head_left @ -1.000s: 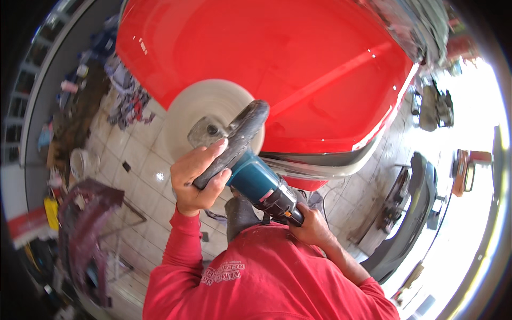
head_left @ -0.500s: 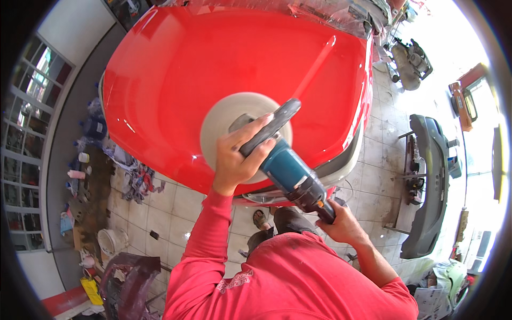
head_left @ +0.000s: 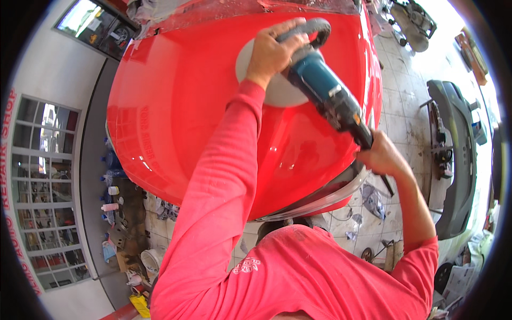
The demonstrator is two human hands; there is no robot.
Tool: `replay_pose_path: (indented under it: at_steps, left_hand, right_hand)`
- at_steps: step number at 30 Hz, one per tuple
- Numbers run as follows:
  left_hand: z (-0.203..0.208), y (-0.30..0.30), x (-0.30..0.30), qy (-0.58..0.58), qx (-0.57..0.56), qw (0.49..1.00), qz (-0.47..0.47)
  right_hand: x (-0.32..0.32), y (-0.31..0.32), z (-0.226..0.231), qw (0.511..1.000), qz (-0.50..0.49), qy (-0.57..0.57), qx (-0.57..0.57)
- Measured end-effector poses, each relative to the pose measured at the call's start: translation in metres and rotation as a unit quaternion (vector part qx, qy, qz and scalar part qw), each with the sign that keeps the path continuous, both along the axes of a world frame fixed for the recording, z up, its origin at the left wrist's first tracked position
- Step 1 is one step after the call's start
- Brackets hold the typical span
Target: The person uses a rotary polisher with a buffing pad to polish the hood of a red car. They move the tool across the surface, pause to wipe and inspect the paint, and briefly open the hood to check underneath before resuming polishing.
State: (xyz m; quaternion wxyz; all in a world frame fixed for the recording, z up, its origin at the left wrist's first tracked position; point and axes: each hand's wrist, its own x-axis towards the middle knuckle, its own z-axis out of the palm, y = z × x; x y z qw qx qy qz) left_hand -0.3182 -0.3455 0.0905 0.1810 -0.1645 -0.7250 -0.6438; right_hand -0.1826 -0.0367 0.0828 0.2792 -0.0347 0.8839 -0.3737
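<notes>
A teal and black polisher (head_left: 320,80) lies slantwise over the glossy red car hood (head_left: 208,106). Its round whitish pad (head_left: 285,90) rests on the paint, partly covered by my hand and the tool. My left hand (head_left: 269,53) is wrapped round the black loop handle (head_left: 320,32) at the pad end. At the tool's rear, my right hand (head_left: 383,154) grips the slim black grip, beyond which a dark cord end sticks out.
Clear plastic sheeting (head_left: 213,18) covers the car beyond the hood. To the right, a grey bumper (head_left: 453,160) stands on a rack, with an air compressor (head_left: 413,24) farther off. Bottles (head_left: 111,207) and a white bucket (head_left: 152,260) line the left side.
The polisher has moved forward and to the right across the hood, both hands still on it. My left arm now reaches farther out, and my body leans over the car's front.
</notes>
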Motion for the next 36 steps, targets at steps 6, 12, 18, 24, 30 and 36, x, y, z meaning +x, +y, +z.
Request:
replay_pose_path:
  at_steps: [6,12,18,24,30,36]
  left_hand:
    - [0.005,-0.020,-0.018,0.027,-0.008,0.999,-0.041]
    - [-0.009,-0.046,0.093,0.018,-0.046,0.999,-0.009]
    - [-0.030,-0.082,0.235,-0.006,-0.009,0.996,-0.089]
    - [-0.050,-0.135,0.358,0.025,-0.098,0.989,-0.103]
    - [-0.064,-0.237,0.449,-0.085,-0.179,0.980,-0.007]
    - [-0.065,-0.247,0.489,-0.143,-0.214,0.966,-0.020]
  right_hand:
    - [-0.012,-0.019,0.007,0.999,-0.013,-0.035,-0.022]
    - [0.094,-0.054,-0.009,0.997,-0.056,-0.027,-0.039]
    - [0.252,-0.105,-0.039,0.989,-0.088,-0.114,-0.029]
    - [0.353,-0.167,-0.073,0.965,-0.127,-0.218,-0.077]
    - [0.385,-0.236,-0.131,0.997,-0.046,-0.049,-0.033]
    - [0.422,-0.250,-0.160,0.993,-0.045,-0.076,-0.082]
